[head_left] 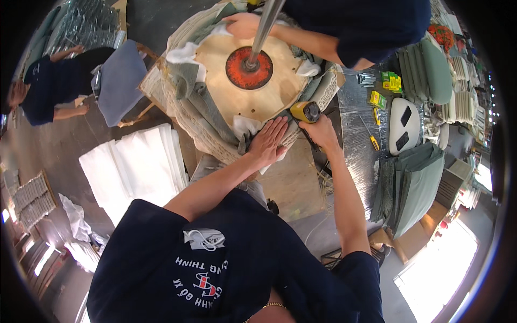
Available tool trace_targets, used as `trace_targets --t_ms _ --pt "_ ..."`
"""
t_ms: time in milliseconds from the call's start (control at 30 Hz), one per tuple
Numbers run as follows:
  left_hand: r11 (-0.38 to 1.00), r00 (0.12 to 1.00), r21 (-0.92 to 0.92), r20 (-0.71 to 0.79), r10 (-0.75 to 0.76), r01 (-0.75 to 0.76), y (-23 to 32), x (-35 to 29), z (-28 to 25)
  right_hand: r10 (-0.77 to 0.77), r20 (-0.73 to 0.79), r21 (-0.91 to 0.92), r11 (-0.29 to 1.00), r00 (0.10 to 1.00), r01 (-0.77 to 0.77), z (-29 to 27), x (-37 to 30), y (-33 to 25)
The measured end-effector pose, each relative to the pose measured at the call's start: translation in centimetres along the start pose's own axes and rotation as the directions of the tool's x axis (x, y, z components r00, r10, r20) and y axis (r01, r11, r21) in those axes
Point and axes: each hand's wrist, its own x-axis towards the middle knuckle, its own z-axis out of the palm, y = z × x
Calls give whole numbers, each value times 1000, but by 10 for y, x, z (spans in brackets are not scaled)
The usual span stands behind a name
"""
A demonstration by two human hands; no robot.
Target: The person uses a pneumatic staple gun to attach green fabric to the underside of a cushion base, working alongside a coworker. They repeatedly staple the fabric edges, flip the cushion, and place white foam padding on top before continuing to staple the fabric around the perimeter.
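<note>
A round plywood board [215, 64] lies on a cushion wrapped in grey-green fabric [212, 116], whose edges fold up around the wood. A red disc [237, 69] on a metal rod presses on the board's middle. My left hand [267, 142] rests flat on the folded fabric at the near edge, fingers stretched out. In my right hand [322, 134] is a yellow and black staple gun [306, 111], its head at the near right edge of the cushion; its tip is hard to make out. At the far edge, a co-worker's hand [242, 25] touches the fabric.
Right of me, a plastic-covered table [355, 129] bears green and yellow boxes [391, 81], screwdrivers [374, 142], a white panel [405, 121] and stacked green cushions [409, 183]. White sheets [137, 164] stand at left. Another person [48, 91] is beside a blue-grey cushion [121, 83].
</note>
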Motion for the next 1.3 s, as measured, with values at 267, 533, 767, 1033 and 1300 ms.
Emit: trace_targets --t_ms 267,533,767,1033,1300 --pt "994 994 108 106 13 -24 -11 -23 -6 22 36 26 999 999 -23 18 -13 1" --pt "996 997 74 63 47 -52 -17 -46 -17 34 76 19 999 997 -35 31 -24 -1" --pt "988 991 -98 60 122 -116 -39 -83 -45 82 93 32 996 992 -85 48 -38 -12" --pt "884 931 -464 -298 -211 52 -88 -127 -79 -130 19 -16 991 991 130 63 -53 -9" --pt "722 308 -269 -948 -81 -638 -33 -164 -361 37 -47 21 999 998 -36 78 -54 -10"
